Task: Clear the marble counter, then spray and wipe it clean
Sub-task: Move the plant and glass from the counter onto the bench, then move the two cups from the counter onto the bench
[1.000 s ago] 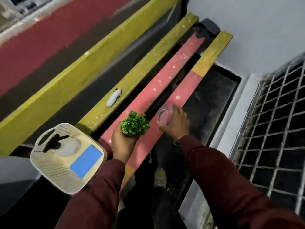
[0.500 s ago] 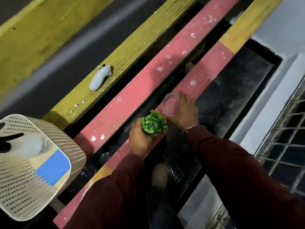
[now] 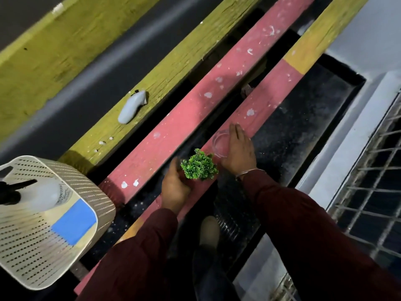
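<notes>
2 hands (image 3: 176,187) (image 3: 237,152) grip plant (image 3: 199,167), glass (image 3: 221,144) over plank (image 3: 269,101).

A pale grey blob (image 3: 132,109) lies on the yellow-green plank (image 3: 173,61) at ten o'clock. Red, white-flecked planks (image 3: 195,105) run diagonally beside it. A metal window grille (image 3: 373,192) fills four o'clock, under a grey wall (image 3: 373,35).

Only one printed item shows: a small label on the pale spray bottle (image 3: 44,195) lying in the perforated basket (image 3: 32,253) at the lower left. Its dark lettering is blurred and too small to read. No other text, brand, number or sign is legible.
</notes>
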A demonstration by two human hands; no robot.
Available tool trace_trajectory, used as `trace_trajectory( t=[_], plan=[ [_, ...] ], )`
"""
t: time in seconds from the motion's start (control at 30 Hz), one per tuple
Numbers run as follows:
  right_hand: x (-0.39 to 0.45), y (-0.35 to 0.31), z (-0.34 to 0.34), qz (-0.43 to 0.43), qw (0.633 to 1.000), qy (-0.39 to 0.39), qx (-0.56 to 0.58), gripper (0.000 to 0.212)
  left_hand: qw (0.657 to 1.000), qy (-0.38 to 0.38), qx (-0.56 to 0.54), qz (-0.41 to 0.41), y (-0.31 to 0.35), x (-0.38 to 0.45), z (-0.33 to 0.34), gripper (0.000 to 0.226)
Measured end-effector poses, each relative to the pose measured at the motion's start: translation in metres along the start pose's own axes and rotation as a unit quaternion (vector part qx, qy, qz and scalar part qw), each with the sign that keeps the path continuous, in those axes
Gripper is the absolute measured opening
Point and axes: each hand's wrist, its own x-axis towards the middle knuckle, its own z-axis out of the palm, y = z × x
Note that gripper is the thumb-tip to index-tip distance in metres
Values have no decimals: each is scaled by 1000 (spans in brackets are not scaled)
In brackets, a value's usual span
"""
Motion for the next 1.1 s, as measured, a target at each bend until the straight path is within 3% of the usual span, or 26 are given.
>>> trace_trajectory(
  t=[0.17,0.47,0.63,0.8,1.1],
  plan=[
    [-25,-47,-49,-46,996,68,35,91,998,7,44,38,22,-40,-57,92],
    [-100,-178,-141,-205,972,114,-7,92,963,162,184,114,68,-131,-197,87],
    [-149,-257,-171,-271,955,117,-30,94,942,238,198,127,79,-186,-273,85],
    [-206,-338,-175,-336,932,119,-57,95,919,317,207,111,58,-248,-346,81],
    [-359,-480,-132,-443,885,133,-50,97,879,420,221,41,-57,-397,-473,86]
  ],
)
